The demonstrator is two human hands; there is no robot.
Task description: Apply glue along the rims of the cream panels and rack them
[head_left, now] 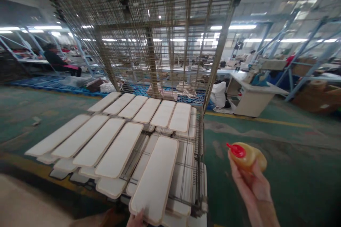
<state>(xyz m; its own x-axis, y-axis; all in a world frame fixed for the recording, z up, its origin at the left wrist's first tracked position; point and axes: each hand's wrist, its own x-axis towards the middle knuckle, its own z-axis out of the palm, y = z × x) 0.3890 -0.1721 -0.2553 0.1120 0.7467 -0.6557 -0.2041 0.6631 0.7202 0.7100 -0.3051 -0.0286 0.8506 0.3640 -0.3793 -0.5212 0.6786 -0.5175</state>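
My right hand [255,184] is wrapped round a yellowish squeeze bottle [250,158], tilted so its red nozzle cap points left. It hovers over the floor to the right of the wire rack. At the bottom of the view, my left hand [137,219] grips the near end of a white rounded rectangular panel [157,177] with a tan edge, the thumb on top and the other fingers hidden. This panel lies at a slant over the rack's wires. More white panels [119,149] lie in two rows on the rack, with further layers beneath.
Tall stacked wire shelves of the rack [151,56] rise behind the panels. A desk [253,95] and a white sack [218,94] stand beyond it to the right. At the far left a person [61,62] sits near blue pallets [53,84]. Green floor [279,149] surrounds the rack.
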